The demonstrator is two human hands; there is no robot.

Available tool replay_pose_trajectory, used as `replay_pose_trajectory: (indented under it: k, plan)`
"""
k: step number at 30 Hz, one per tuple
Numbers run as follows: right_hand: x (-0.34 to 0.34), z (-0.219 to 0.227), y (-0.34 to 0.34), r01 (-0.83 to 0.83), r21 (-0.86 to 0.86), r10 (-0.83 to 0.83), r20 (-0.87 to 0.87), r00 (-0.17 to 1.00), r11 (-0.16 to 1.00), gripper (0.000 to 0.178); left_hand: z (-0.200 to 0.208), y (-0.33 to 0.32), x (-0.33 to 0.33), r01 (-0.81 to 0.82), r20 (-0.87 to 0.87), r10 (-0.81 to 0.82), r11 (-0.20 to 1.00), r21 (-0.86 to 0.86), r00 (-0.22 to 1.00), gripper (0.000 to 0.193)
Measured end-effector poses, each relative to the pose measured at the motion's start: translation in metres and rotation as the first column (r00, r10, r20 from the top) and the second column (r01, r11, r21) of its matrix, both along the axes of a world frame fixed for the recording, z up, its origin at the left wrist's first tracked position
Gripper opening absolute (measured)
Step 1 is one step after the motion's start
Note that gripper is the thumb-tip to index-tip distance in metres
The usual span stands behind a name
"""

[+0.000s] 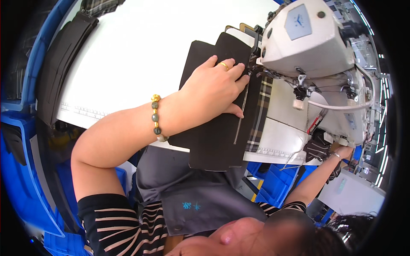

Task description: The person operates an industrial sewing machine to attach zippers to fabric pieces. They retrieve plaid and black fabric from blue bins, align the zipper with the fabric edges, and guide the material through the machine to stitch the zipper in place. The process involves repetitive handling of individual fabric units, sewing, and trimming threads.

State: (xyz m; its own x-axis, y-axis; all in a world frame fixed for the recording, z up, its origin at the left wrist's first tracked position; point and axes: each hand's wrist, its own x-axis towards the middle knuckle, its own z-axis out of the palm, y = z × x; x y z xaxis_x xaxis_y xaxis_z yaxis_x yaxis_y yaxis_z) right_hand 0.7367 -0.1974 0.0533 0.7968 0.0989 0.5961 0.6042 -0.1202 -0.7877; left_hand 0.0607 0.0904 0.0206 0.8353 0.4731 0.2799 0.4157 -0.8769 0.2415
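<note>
My left hand (215, 87) lies flat with spread fingers on a dark brown-black flat panel (209, 145) with a stepped outline. Along the panel's right side runs a metal zipper (240, 121), and my thumb and fingertips rest beside it. The panel's upper right edge reaches the needle area of a white sewing machine (305, 38). A plaid fabric strip (264, 106) shows along the panel's right edge. Over at the machine's right end is my right hand (344, 150), partly hidden by the machine body, so its fingers do not show.
Black folded pieces (66, 64) lie at the white table's (141, 51) left edge, beside blue bins (25, 170). A red-handled tool (317, 121) and a black object (318, 147) are right of the plaid. A ruler strip (81, 109) marks the front edge.
</note>
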Motion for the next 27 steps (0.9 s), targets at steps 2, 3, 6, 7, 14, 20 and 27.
replay_pose_trajectory:
  k: [2,3,6,7,14,20,27]
  plan:
    - [-0.016,0.019,-0.013,0.353,-0.203,-0.292,0.279,0.915,0.913,0.037,-0.002,-0.001,0.0,0.0,0.022,0.0,1.0,0.021,1.0,0.076]
    - [-0.03,0.031,-0.019,0.539,-0.253,-0.413,0.415,0.811,0.804,0.038,-0.001,-0.001,0.0,0.002,0.029,-0.002,1.0,0.024,1.0,0.075]
    - [-0.228,0.037,0.078,0.045,0.046,-0.064,0.72,0.691,0.998,0.037,0.005,0.0,-0.003,-0.021,0.013,0.02,1.0,0.013,1.0,0.076]
    - [-0.269,0.035,0.082,-0.071,-0.16,0.169,0.763,0.624,0.985,0.035,0.006,0.0,-0.004,-0.009,0.018,0.009,1.0,-0.003,1.0,0.076]
    - [-0.426,-0.015,0.196,-0.429,-0.85,0.95,0.239,0.201,0.305,0.041,0.013,-0.001,-0.002,-0.015,-0.032,0.015,1.0,-0.001,0.999,0.078]
    - [-0.432,-0.027,0.198,-0.454,-0.835,0.948,0.239,0.212,0.312,0.055,0.018,-0.004,0.002,-0.012,-0.069,0.013,1.0,0.02,0.998,0.077]
    - [-0.431,-0.033,0.2,-0.46,-0.836,0.952,0.229,0.204,0.3,0.051,0.02,-0.002,0.003,0.003,-0.036,-0.001,0.999,0.048,0.999,0.078]
